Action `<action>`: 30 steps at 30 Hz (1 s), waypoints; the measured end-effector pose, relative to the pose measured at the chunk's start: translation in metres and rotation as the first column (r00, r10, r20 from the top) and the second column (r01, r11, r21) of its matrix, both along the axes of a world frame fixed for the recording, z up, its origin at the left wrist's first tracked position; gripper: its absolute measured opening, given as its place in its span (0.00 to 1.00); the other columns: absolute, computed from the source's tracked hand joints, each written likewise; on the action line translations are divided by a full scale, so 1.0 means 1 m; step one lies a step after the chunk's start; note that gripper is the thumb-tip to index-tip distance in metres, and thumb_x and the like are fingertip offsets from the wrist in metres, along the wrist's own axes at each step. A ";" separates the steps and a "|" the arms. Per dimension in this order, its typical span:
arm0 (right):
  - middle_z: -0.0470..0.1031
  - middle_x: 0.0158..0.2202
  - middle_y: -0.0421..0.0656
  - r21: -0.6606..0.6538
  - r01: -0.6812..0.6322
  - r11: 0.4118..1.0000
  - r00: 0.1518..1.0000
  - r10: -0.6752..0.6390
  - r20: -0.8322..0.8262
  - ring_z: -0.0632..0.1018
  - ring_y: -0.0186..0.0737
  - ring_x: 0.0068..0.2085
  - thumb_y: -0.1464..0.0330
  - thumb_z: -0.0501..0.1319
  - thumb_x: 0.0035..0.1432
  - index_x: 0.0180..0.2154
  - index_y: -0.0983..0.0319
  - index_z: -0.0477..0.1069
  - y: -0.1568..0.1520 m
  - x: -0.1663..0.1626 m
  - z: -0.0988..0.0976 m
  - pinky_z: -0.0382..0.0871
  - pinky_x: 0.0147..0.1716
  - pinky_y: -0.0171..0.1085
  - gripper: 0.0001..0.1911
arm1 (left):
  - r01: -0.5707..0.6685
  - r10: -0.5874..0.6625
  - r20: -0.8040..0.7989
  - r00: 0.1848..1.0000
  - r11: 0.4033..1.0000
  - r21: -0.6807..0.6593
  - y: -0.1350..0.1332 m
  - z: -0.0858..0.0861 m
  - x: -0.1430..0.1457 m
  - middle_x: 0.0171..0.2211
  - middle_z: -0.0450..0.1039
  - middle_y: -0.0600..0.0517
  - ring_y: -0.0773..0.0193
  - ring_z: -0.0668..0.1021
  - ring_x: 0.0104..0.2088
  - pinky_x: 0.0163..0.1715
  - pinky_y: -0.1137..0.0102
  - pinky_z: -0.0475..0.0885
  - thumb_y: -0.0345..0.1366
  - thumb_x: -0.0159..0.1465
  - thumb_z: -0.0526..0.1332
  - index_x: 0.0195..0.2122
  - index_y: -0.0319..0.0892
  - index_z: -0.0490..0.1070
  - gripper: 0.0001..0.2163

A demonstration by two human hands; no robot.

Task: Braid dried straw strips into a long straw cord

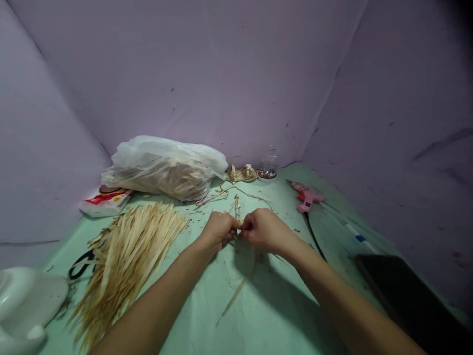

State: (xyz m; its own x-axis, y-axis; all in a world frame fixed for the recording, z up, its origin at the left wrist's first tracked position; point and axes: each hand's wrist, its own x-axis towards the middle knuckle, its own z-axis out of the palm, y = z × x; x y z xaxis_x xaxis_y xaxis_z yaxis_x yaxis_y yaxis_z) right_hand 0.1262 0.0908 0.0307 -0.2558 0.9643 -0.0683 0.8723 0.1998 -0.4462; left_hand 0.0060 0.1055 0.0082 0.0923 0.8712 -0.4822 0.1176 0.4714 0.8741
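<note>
My left hand [219, 229] and my right hand [264, 229] meet at the middle of the green table [258, 310], fingers pinched together on a thin braided straw piece [237, 203] that sticks up between them. Loose straw strips [236, 291] trail from under the hands toward me. A large pile of pale straw strips [125, 256] lies just left of my left forearm.
Behind the pile sit a plastic bag of straw [166, 167], a red-and-white box [105, 202], a small woven straw item [242, 174] and a jar of beads [268, 168]. A pink glue gun [306, 196] lies at right, a dark slab [406, 296] near right, black scissors [83, 264] and a white object [25, 305] at left.
</note>
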 end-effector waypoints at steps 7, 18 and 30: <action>0.73 0.19 0.45 0.046 -0.119 0.992 0.993 0.118 0.020 0.67 0.32 0.20 0.76 0.54 0.38 0.21 0.63 0.74 -0.007 -0.005 -0.002 0.50 0.19 0.32 0.10 | 0.077 -0.077 0.024 0.997 0.997 -0.017 0.003 -0.004 -0.008 0.08 0.49 0.60 0.78 0.49 0.09 0.11 0.76 0.38 0.27 0.40 0.55 0.14 0.39 0.58 0.04; 0.73 0.26 0.44 -0.471 0.112 0.875 0.776 -0.373 -0.509 0.67 0.27 0.15 0.72 0.56 0.48 0.28 0.67 0.69 0.010 0.020 0.015 0.60 0.12 0.28 0.05 | 0.127 -0.125 -0.039 0.991 0.990 0.055 0.004 0.001 -0.011 0.08 0.52 0.60 0.78 0.52 0.09 0.11 0.77 0.42 0.28 0.42 0.57 0.17 0.37 0.64 0.01; 0.63 0.12 0.35 -0.602 0.038 0.798 0.660 -0.472 -0.584 0.63 0.26 0.12 0.77 0.54 0.46 0.18 0.65 0.62 0.016 0.002 -0.015 0.62 0.11 0.28 0.08 | 0.228 -0.197 -0.165 0.966 0.954 0.194 0.007 -0.005 -0.012 0.11 0.56 0.58 0.76 0.55 0.13 0.15 0.76 0.47 0.28 0.42 0.56 0.18 0.36 0.65 0.01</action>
